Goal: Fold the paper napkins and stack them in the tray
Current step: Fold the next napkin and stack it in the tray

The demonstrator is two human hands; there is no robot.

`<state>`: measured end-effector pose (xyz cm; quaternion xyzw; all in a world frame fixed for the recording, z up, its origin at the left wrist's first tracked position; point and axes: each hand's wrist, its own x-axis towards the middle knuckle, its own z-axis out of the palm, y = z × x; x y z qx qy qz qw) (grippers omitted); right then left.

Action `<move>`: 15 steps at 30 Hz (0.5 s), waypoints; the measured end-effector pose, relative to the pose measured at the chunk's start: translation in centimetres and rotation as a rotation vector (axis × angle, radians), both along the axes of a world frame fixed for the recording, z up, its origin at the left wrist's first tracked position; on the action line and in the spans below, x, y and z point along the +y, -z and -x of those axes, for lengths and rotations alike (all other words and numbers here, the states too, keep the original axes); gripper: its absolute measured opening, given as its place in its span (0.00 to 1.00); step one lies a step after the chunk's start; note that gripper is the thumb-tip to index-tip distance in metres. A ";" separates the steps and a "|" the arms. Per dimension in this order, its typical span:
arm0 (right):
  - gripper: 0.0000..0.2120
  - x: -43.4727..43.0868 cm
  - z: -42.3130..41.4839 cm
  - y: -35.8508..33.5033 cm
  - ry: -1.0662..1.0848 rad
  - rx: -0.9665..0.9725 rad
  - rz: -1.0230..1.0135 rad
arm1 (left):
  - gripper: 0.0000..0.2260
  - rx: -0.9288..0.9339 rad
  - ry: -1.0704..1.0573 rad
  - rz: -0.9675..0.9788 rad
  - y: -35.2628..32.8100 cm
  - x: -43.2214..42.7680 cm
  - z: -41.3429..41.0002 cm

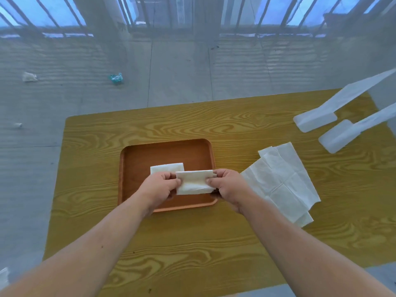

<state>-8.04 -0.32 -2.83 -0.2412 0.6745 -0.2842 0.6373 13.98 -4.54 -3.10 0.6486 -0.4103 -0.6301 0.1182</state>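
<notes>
Both hands, left (159, 185) and right (228, 185), pinch a folded napkin (194, 182), long axis left-right, over the tray (162, 151).

Tray (137, 155) sits mid-table (192, 243), brown, rounded corners. Both hands over the tray's near half: left hand (159, 186) and right hand (228, 186) each pinch one end of a folded napkin (192, 182), held flat between them. One folded napkin already in tray (169, 167), just behind the held one, partly hidden by the left hand. Unfolded napkins (285, 181) lie overlapped on the table right of the tray. Two white plastic pieces (317, 122) further right and beyond.
</notes>
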 end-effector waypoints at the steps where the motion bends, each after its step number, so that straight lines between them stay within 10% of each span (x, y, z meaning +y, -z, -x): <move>1: 0.05 -0.7 -1.1 0.2 -0.035 0.037 0.014 | 0.04 -0.034 -0.023 0.032 0.2 -0.3 -1.1; 15: 0.19 -5.4 -7.7 1.9 -0.591 0.751 0.206 | 0.13 -0.555 0.173 0.356 2.6 -2.3 -7.5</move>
